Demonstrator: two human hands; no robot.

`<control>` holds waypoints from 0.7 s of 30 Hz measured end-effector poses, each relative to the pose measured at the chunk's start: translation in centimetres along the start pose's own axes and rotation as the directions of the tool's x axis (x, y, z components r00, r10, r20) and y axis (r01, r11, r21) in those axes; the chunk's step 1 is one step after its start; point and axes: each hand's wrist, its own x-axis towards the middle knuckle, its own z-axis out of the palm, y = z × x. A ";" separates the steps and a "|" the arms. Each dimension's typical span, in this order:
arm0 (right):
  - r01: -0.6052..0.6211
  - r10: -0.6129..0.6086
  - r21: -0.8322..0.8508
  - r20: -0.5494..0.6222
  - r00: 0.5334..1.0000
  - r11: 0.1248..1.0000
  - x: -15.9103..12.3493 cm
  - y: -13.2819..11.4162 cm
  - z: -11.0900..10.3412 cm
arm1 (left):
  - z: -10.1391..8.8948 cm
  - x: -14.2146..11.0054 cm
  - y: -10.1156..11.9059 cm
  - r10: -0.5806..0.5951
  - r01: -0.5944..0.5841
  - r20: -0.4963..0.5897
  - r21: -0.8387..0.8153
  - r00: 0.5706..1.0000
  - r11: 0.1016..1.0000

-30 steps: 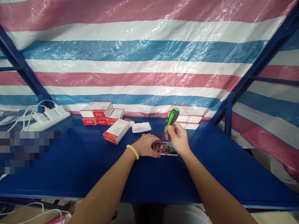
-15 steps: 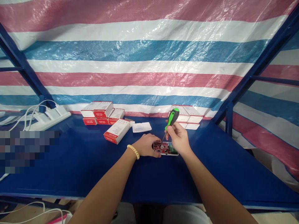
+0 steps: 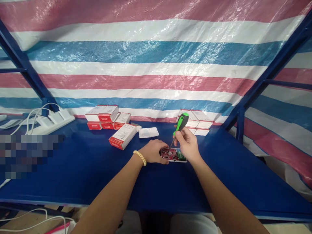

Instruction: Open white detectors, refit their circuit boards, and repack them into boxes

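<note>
A small white-cased device with a red circuit board (image 3: 174,155) lies open on the blue table, a green battery (image 3: 180,155) at its right end. My left hand (image 3: 153,151) grips the device's left end between thumb and fingers. In my right hand (image 3: 187,143) is a screwdriver (image 3: 181,123) with a green and black handle, tilted so the shaft runs down and left to the board. The tip is at the board near a small round metallic part; whether it sits in a screw I cannot tell.
Beyond my left hand are a white plastic cover (image 3: 148,132) and a red and white box (image 3: 122,136). More boxes are stacked at the back left (image 3: 104,115) and back right (image 3: 203,119). A power strip (image 3: 53,122) with cables lies far left, on the blue table (image 3: 97,172).
The view has shifted slightly. Both hands keep their hold, and the screwdriver stays at nearly the same spot on the board.
</note>
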 end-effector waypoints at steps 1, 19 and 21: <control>-0.002 0.002 -0.001 0.001 1.000 1.000 0.0 0.0 0.0 | 0.0 0.0 0.0 0.001 -0.001 -0.001 -0.003 1.000 1.000; 0.005 -0.006 -0.141 -0.010 1.000 0.990 -0.2 -0.1 0.3 | 0.1 0.3 0.9 -0.002 -0.038 -0.230 -0.172 0.973 0.984; 0.011 -0.014 -0.112 -0.030 0.999 0.994 -0.2 -0.1 0.5 | 0.4 0.7 1.6 -0.014 -0.069 -0.340 -0.229 0.940 0.971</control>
